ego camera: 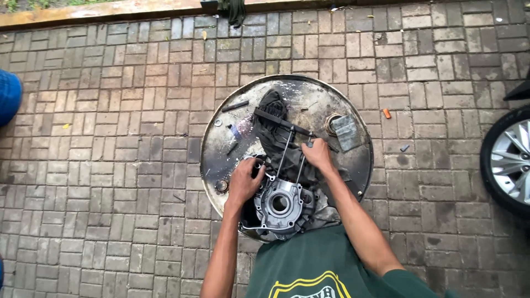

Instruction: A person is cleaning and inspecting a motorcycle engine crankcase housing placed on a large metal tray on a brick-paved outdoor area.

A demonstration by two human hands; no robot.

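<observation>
Metal engine cover (280,205), grey, round bore at centre, lies on a dark rag (279,135) at the near edge of a round drum top (221,149). Left hand (244,180) curled closed over the cover's upper left corner, fingers wrapped on it. Right hand (317,155) pinched shut on the upper end of a thin rod (301,163) rising from the cover. Dark bar (281,122) lies across the rag above. Grey block (346,132) right of it. Brick paving (110,138) all round; a wheel (510,160) at far right.
</observation>
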